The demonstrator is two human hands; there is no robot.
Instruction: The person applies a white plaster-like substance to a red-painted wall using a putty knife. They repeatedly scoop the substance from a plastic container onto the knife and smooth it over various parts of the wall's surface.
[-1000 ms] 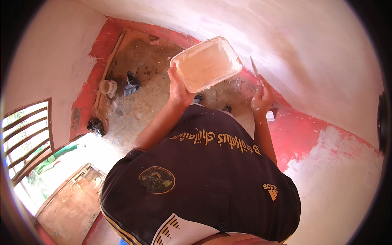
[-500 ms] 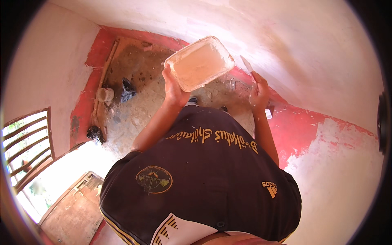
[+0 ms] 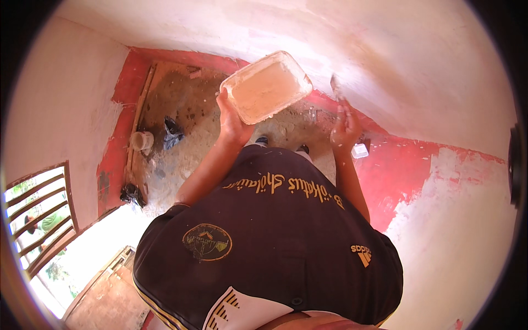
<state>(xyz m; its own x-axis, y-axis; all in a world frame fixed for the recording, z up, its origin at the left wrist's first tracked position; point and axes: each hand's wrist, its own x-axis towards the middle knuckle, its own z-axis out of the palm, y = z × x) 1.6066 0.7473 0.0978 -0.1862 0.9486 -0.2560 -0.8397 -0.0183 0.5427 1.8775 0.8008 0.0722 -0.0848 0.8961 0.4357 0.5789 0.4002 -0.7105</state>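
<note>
My left hand [image 3: 234,126] grips the left end of a rectangular plastic tray [image 3: 293,70] coated with a pale, smooth paste [image 3: 264,91], held up over the floor. To the right of the tray, my right hand [image 3: 345,126] holds a thin flat tool, which looks like a putty knife [image 3: 335,85], raised near the whitish wall [image 3: 418,71]. The blade is slightly blurred. A red band [image 3: 390,170] runs along the wall's lower part, with rough white patches over it at the right.
A white bucket [image 3: 142,141], dark plastic bags [image 3: 171,133] and a long pole [image 3: 143,93] lie on the dirty floor [image 3: 165,170]. Beside my right arm is a small white container [image 3: 359,151]. At left are a barred window [image 3: 38,203], a person outside [image 3: 47,223] and a worn wooden panel [image 3: 102,291].
The tray in my left hand has shifted a little to the left. My right hand and tool have also drifted left, and the surroundings have shifted slightly as my head moved.
</note>
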